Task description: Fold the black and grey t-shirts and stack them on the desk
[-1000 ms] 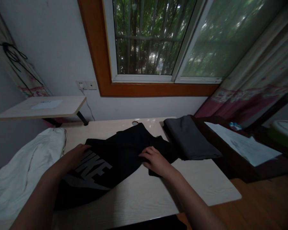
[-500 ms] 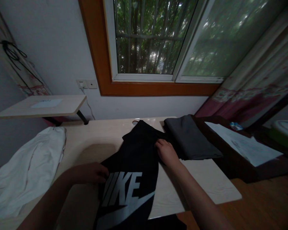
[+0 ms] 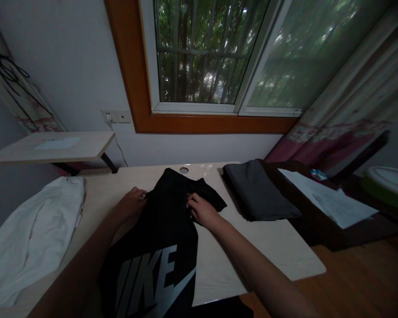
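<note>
A black T-shirt (image 3: 170,212) with large pale NIKE lettering lies on the desk in front of me, its printed part nearest to me and one sleeve stretched out to the right. At its left edge my left hand (image 3: 131,204) pinches the cloth between closed fingers. My right hand (image 3: 201,210) is closed on the opposite edge, just below that sleeve. Part of the shirt's lower end runs out of view at the bottom.
A pale desk (image 3: 232,260) carries folded dark grey cloth (image 3: 260,190) at the right and a white garment (image 3: 36,234) at the left. A raised shelf (image 3: 73,152) stands at the back left. Papers (image 3: 328,198) lie on a dark surface further right.
The shirt has shifted left, away from the grey cloth, and its right sleeve now lies spread out. My left hand has moved up along the shirt's edge; my right hand has moved left.
</note>
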`<state>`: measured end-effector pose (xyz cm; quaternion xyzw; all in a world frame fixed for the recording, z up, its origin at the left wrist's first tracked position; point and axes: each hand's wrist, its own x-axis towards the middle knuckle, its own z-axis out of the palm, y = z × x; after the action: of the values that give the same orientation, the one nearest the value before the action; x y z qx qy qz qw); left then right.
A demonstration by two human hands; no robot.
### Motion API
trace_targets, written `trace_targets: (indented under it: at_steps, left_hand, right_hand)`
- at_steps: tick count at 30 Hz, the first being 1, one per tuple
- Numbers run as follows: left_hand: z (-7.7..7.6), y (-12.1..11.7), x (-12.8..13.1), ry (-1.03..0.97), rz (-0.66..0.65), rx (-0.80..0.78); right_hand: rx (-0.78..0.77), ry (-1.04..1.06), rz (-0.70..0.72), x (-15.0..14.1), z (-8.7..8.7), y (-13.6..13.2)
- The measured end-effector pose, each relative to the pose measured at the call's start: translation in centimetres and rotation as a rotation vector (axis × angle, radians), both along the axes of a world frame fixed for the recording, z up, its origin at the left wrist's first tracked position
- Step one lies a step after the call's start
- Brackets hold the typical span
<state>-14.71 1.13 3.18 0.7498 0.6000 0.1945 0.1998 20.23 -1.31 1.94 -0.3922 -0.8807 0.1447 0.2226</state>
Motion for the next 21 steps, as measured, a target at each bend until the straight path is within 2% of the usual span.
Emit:
trace_targets:
  at_steps: [6, 11, 14, 21]
  left_hand:
    - [-0.4, -0.3, -0.4, 0.034, 0.045, -0.082]
    - [0.2, -1.4, -1.7, -0.024, 0.145, -0.131]
    - [0.6, -2.0, -4.0, -0.024, 0.269, -0.081]
    - [1.6, -2.7, -12.2, 0.052, 0.675, 0.155]
  right_hand:
    - [0.009, 0.023, 0.122, -2.4, -0.5, 2.2]
    - [0.067, -0.001, 0.09, -1.8, -0.6, 3.7]
    - [0.135, -0.059, 0.058, -0.3, -0.4, 4.0]
    - [0.203, -0.139, -0.069, 4.1, -0.4, 4.5]
